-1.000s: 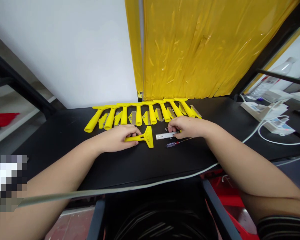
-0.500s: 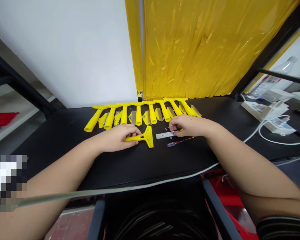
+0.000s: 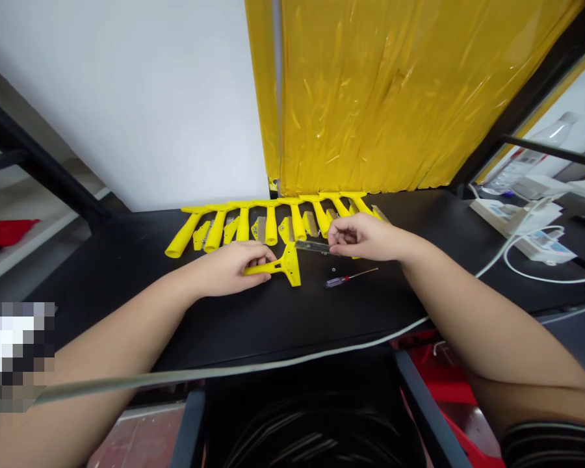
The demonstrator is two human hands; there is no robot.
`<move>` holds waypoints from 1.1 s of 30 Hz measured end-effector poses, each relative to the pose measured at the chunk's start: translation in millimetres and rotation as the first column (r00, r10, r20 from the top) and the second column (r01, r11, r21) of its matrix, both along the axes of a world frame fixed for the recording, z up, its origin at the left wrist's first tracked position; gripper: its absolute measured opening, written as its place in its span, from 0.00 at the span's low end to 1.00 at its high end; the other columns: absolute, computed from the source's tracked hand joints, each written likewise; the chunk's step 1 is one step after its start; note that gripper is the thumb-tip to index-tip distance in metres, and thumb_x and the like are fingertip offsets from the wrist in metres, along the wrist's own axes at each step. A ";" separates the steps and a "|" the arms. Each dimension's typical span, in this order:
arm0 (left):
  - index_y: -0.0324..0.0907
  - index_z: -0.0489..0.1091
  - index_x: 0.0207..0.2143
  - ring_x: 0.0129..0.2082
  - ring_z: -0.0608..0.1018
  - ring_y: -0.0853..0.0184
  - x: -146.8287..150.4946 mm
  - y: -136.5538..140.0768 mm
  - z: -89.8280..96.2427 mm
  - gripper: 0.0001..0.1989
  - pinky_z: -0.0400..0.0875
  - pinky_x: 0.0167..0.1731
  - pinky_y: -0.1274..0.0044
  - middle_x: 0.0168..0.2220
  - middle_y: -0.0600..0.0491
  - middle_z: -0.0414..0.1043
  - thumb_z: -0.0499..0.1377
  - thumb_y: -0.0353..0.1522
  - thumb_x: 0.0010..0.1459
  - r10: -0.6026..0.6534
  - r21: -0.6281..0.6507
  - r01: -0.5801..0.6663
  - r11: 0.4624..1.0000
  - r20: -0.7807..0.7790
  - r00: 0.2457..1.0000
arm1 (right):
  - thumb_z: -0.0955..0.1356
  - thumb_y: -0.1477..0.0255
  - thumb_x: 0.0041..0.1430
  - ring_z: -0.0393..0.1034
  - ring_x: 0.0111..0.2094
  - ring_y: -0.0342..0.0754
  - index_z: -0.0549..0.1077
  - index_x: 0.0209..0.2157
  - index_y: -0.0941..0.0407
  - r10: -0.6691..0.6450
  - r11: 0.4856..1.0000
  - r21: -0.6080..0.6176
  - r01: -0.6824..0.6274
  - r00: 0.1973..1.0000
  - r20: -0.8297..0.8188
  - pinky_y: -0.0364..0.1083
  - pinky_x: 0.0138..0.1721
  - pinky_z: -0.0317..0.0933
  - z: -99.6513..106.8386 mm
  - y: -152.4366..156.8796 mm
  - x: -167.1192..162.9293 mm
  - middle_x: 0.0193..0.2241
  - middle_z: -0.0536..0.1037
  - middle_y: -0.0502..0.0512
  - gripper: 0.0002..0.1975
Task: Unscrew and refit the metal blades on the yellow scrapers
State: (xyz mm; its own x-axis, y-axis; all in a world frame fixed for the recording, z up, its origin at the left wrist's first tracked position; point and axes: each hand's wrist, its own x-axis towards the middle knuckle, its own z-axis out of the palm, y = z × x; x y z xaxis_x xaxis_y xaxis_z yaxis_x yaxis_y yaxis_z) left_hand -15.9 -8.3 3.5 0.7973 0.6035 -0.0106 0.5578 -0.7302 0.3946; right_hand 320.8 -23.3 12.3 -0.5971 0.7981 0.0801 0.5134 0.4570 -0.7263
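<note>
My left hand (image 3: 231,268) is closed round the handle of a yellow scraper (image 3: 289,265), whose wide head points right. Pinched in my right hand (image 3: 353,237) is a flat metal blade (image 3: 313,246); its left end reaches close to the upper part of the scraper head. Whether the two touch I cannot tell. Below the right hand lies a screwdriver (image 3: 338,281) with a clear purple and red handle. A small nut (image 3: 334,269) rests on the black table between the blade and the screwdriver.
Along the back of the black table (image 3: 253,325) stands a row of several yellow scraper handles (image 3: 244,224), with metal blades (image 3: 310,224) and yellow plates (image 3: 285,231) between them. White boxes (image 3: 541,237) with cables sit at right. A white cable (image 3: 316,354) crosses the front edge.
My right hand has lifted the blade off the table and moved it left and up, towards the scraper head. My left hand and the scraper have hardly moved.
</note>
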 end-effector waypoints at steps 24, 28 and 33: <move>0.42 0.74 0.47 0.36 0.74 0.65 8.0 -9.6 -4.5 0.12 0.69 0.37 0.73 0.36 0.52 0.71 0.63 0.37 0.63 0.020 0.145 -0.051 0.988 0.212 0.977 | 0.75 0.64 0.58 0.68 0.29 0.43 0.70 0.36 0.55 -0.159 0.980 -0.167 0.107 0.928 -0.338 0.44 0.29 0.69 -28.1 4.4 -39.1 0.30 0.71 0.48 0.13; 0.42 0.74 0.47 0.35 0.74 0.66 7.2 -8.9 -4.8 0.13 0.70 0.36 0.73 0.36 0.52 0.71 0.63 0.37 0.63 0.018 0.116 -0.044 0.992 0.216 0.976 | 0.74 0.63 0.61 0.64 0.30 0.43 0.72 0.34 0.55 -0.135 0.971 0.138 0.194 0.927 -0.349 0.45 0.32 0.64 -26.7 5.7 -34.5 0.29 0.70 0.49 0.12; 0.41 0.74 0.47 0.35 0.74 0.66 7.4 -9.1 -5.2 0.13 0.70 0.36 0.74 0.36 0.52 0.70 0.63 0.37 0.63 0.005 0.115 -0.032 0.993 0.231 0.973 | 0.72 0.64 0.63 0.72 0.28 0.44 0.72 0.37 0.56 -0.083 0.991 0.056 0.118 0.898 -0.432 0.45 0.30 0.66 -27.9 2.1 -35.7 0.30 0.78 0.52 0.11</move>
